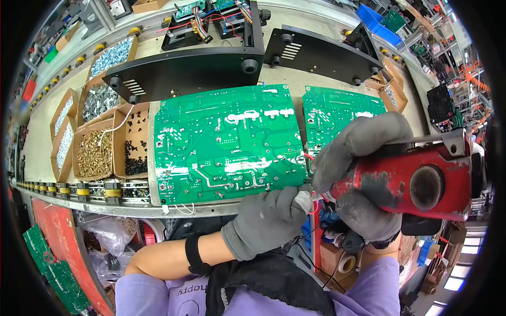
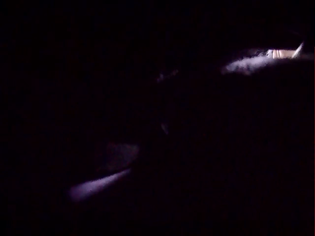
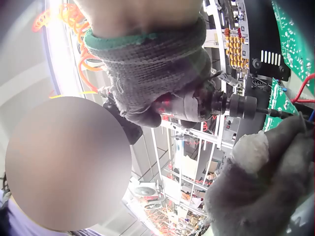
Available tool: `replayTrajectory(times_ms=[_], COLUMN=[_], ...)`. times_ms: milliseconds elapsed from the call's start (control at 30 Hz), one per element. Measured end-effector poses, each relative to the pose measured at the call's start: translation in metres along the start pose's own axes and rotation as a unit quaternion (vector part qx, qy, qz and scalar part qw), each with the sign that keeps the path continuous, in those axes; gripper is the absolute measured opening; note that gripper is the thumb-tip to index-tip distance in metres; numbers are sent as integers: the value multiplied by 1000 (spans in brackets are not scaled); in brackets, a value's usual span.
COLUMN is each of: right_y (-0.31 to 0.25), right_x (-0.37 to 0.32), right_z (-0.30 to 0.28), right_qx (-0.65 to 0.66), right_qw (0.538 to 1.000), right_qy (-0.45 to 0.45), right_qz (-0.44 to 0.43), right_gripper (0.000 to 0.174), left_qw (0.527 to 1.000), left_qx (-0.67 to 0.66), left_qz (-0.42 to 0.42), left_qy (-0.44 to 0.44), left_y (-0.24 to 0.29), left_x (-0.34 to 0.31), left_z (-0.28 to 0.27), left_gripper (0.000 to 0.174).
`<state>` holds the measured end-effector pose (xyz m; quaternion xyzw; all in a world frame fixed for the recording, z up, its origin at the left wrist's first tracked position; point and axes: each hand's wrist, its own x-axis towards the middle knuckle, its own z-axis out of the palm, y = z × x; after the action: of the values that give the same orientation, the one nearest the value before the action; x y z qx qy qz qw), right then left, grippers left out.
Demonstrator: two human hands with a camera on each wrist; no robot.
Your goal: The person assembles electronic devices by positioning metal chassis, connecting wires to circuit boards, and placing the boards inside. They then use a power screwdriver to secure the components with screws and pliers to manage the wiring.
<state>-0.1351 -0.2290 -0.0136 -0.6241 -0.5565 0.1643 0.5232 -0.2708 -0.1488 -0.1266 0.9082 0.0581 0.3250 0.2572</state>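
My right hand (image 1: 363, 168), in a grey glove, grips a scuffed red power drill (image 1: 390, 184) at the right. In the right wrist view its dark chuck (image 3: 242, 106) carries a long thin bit (image 3: 275, 113) pointing at my left hand. My gloved left hand (image 1: 271, 218) is at the front edge of the large green circuit board (image 1: 226, 142), fingers curled and fingertips pinching at the bit's end. One of its fingertips has a whitish cover (image 3: 250, 152). Whatever small part sits at the bit's end is hidden by the fingers. The left wrist view is almost wholly dark.
A second green board (image 1: 342, 108) lies to the right. Black metal panels (image 1: 184, 73) with round feet stand behind. At left, cardboard boxes hold brass standoffs (image 1: 95, 155), black screws (image 1: 136, 163) and silver parts (image 1: 100, 100). Red wires (image 3: 301, 93) hang near the bit.
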Motion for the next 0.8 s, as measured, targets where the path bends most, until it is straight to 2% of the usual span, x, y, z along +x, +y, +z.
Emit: replayTrajectory(times_ms=[33, 200, 267, 300, 333, 367, 400, 433, 467, 500, 533, 567, 600, 667, 700, 767, 800], right_y=[1, 6, 7, 8, 9, 9, 9, 10, 12, 16, 17, 6, 17, 21, 19, 8, 3], right_x=[-2, -1, -1, -1, -3, -5, -10, -14, -16, -13, -12, -6, -6, -4, -3, -11, -14], right_z=[4, -5, -9, -10, -10, -9, -7, -3, 3, 14, 15, 18, 8, -2, 2, 11, 13], right_qx=[75, 36, 25, 44, 64, 64, 84, 108, 141, 183, 138, 164, 220, 226, 227, 204, 242], right_qw=[996, 999, 1000, 999, 998, 998, 994, 988, 980, 968, 974, 972, 972, 973, 973, 965, 945], right_qy=[47, 7, -3, 7, 16, 15, 59, 101, 137, 166, 177, 151, 83, 41, 43, 148, 165], right_qz=[29, 3, -3, 5, 14, 15, 24, 32, 38, 44, 31, 70, 24, 5, 7, 77, 142], right_gripper=[49, 52, 53, 53, 54, 54, 55, 56, 57, 58, 60, 61, 62, 63, 63, 65, 66], left_qw=[1000, 999, 996, 995, 995, 979, 943, 908, 909, 886, 858, 858, 812, 724, 761, 815, 831], left_qx=[4, 11, -19, -96, -98, -122, -143, -233, -223, -288, -351, -356, -348, -402, -404, -392, -385], left_qz=[3, 35, 92, -22, -22, -81, -140, -198, -210, -186, -164, -126, -131, -207, -198, -195, -196], left_qy=[-1, 3, -14, -15, -17, -144, -267, -286, -281, -312, -338, -347, -450, -522, -466, -379, -350], left_y=[0, -4, -8, -3, -6, -13, -19, -22, -26, -31, -37, -42, -46, -57, -66, -72, -68], left_x=[0, 0, -1, -9, -12, -13, -13, -10, -7, -5, -3, 0, 18, 24, 22, 19, 25], left_z=[-1, -5, -14, -17, -19, -22, -23, -23, -25, -32, -41, -56, -89, -128, -146, -173, -176], left_gripper=[14, 12, 11, 14, 14, 21, 29, 25, 25, 24, 24, 22, 22, 20, 20, 19, 19])
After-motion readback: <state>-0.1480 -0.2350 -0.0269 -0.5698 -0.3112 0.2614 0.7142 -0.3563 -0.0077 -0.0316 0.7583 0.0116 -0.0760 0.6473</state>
